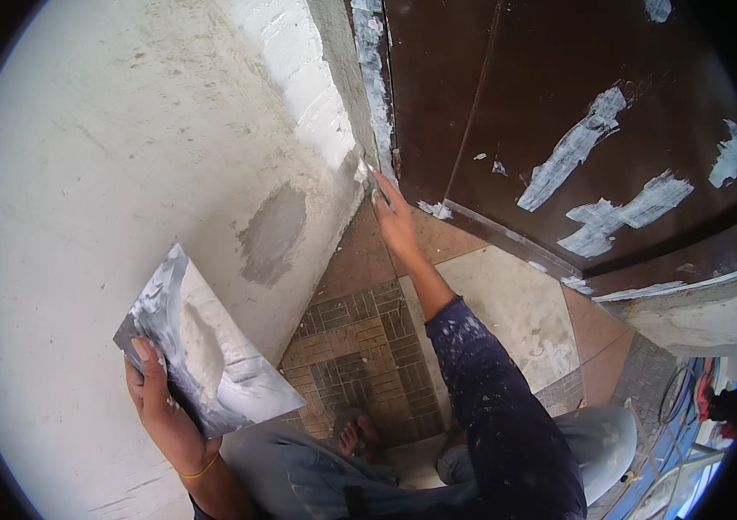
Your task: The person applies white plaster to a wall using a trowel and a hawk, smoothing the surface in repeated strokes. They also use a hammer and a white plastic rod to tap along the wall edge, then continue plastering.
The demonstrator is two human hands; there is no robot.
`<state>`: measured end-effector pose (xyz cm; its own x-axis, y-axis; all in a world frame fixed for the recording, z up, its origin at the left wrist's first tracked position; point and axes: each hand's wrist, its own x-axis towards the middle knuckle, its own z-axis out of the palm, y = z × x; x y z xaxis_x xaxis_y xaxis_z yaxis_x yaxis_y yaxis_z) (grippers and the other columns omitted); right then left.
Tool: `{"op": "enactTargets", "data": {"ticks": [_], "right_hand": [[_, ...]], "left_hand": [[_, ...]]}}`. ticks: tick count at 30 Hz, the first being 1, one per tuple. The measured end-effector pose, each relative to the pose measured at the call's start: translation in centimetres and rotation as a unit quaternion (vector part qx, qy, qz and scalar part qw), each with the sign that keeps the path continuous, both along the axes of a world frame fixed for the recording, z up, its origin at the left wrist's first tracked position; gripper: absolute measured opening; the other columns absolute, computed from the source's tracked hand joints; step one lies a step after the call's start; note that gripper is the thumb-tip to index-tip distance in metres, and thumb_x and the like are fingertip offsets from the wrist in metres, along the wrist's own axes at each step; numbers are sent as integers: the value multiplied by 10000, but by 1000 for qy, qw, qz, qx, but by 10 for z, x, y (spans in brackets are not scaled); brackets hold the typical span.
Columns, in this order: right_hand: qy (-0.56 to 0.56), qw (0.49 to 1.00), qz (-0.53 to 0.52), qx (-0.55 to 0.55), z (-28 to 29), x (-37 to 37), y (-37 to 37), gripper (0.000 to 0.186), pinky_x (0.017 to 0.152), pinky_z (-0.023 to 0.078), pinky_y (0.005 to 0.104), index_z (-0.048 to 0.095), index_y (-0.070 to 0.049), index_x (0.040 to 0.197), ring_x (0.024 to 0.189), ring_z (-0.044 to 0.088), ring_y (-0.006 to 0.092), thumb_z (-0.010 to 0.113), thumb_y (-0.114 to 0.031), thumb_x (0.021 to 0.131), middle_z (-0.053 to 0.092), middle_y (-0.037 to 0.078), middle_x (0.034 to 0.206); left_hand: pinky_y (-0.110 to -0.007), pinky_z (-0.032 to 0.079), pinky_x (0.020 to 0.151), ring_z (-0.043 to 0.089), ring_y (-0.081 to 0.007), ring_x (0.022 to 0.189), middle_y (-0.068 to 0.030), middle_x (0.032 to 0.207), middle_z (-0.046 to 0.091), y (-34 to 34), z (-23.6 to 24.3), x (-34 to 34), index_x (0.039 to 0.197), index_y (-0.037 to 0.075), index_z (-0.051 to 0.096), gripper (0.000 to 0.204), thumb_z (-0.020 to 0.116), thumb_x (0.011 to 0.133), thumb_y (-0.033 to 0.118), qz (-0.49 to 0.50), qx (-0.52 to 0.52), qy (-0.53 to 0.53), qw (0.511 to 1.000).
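Observation:
My left hand point(165, 407) is closed on the edge of a flat metal plate point(260, 390), with the thumb on top. A thick mound of white putty point(200, 351) lies along the plate's middle, and thinner smears spread around it. My right hand point(397, 224) reaches forward, its fingers wrapped round a small putty knife point(363, 171). The knife's putty-smeared blade is at the lower end of the wall's corner edge, beside the door frame; the fingers hide most of its handle. Fresh white putty point(312, 104) covers the wall strip just above the blade.
A whitish wall point(126, 156) with a grey patch point(273, 232) rises at the left. A dark brown door point(438, 95) bears several white smears. Below are patterned floor tiles point(347, 334) and my sandalled foot point(358, 436). Blue material and pipes lie at the lower right, near a person's hand.

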<state>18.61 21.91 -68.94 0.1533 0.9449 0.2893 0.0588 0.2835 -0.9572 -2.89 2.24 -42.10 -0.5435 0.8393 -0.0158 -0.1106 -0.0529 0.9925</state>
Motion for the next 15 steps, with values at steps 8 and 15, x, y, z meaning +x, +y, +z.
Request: {"op": "enactTargets", "data": {"ticks": [8, 15], "right_hand": [[11, 992, -118, -53, -25, -35, 53, 433, 1123, 297, 354, 475, 23, 1375, 1331, 432, 311, 460, -72, 953, 483, 187, 1407], [-1, 989, -141, -52, -25, -61, 61, 527, 1120, 294, 375, 413, 3, 1412, 1325, 399, 354, 503, -33, 894, 436, 196, 1408]], "left_hand": [[-356, 410, 1015, 513, -214, 1216, -101, 1342, 511, -4, -7, -21, 1417, 7, 412, 584, 569, 971, 349, 30, -21, -6, 999], [-331, 428, 972, 539, -189, 1133, -110, 1236, 550, -7, -7, -20, 1318, -14, 477, 438, 511, 998, 283, 67, -6, 7, 998]]}}
